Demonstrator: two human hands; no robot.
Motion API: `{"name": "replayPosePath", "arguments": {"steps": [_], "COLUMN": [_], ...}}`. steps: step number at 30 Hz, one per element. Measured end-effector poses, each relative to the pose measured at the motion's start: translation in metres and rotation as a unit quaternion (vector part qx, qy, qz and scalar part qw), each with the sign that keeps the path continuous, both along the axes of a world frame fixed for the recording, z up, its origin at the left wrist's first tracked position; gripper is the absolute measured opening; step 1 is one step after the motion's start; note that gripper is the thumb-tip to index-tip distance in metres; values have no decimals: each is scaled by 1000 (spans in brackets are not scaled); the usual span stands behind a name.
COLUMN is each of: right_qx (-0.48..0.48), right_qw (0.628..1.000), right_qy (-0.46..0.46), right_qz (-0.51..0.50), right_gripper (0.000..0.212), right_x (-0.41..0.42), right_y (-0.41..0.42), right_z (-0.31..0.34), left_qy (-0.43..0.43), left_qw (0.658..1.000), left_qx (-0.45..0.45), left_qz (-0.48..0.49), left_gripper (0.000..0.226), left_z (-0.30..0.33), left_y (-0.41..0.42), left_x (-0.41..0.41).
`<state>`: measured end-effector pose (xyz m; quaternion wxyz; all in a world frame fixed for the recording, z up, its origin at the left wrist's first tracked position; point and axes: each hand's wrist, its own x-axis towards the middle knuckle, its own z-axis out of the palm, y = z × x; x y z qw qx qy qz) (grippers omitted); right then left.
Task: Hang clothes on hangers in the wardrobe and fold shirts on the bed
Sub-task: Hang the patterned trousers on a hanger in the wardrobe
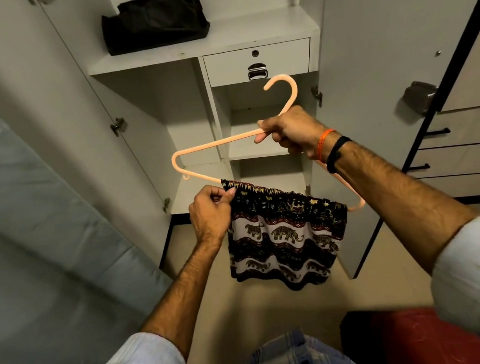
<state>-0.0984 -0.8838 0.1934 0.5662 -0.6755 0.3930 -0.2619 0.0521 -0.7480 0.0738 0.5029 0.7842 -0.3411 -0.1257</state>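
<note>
The dark elephant-print cloth garment (285, 231) already drapes the peach plastic hanger (215, 145), right hand (290, 134) clamping its neck, left hand (211, 213) pinching the fabric's nine-o'clock edge; hanging in the white wardrobe (159, 100) at twelve o'clock remains

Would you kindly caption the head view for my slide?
Right hand holds a peach hanger; left hand pinches patterned shorts draped over its bar, before an open wardrobe.
</note>
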Motion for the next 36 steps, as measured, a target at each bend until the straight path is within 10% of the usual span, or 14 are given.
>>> {"name": "replayPosePath", "arguments": {"steps": [10, 22, 29, 36], "right_qx": [-33, 10, -4, 5], "right_qw": [998, 1000, 999, 999], "right_qy": [42, 21, 45, 36], "right_qz": [14, 10, 20, 28], "right_gripper": [30, 31, 31, 31], "right_x": [-2, -4, -7, -6], "right_y": [6, 8, 6, 7], "right_z": [-7, -13, -13, -9], "left_qy": [-58, -385, -265, -340], "left_qw": [998, 913, 925, 935], "left_qx": [-22, 127, 153, 97], "left_qz": [17, -41, -225, -30], "left_gripper": [11, 38, 21, 16], "left_z": [23, 19, 20, 21], "left_y": [-2, -5, -6, -3], "left_x": [-5, 19, 38, 19]}}
